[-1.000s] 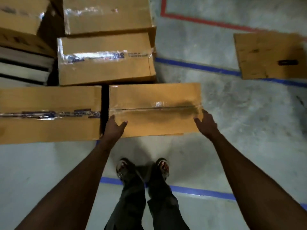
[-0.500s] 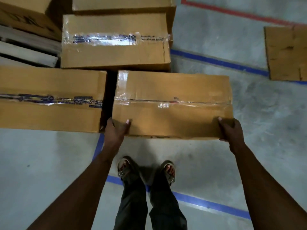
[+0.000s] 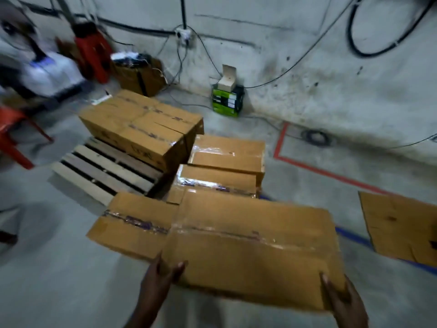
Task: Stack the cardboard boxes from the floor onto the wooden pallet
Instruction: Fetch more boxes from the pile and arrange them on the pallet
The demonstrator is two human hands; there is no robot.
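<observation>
I hold a taped cardboard box off the floor in front of me. My left hand grips its near left corner, thumb on top. My right hand grips its near right corner. Three more boxes lie on the floor beyond it: one at the left, one behind, and one farther back. The wooden pallet lies at centre left, with boxes stacked on its far part and bare slats on its near part.
A flat cardboard sheet lies on the floor at right. Red and blue floor tape runs nearby. A green box stack, cables and an open carton stand by the wall. Red stools and a blurred person are at left.
The box has come up off the floor in both hands. My view has swung up from the floor and my feet to the pallet and wall.
</observation>
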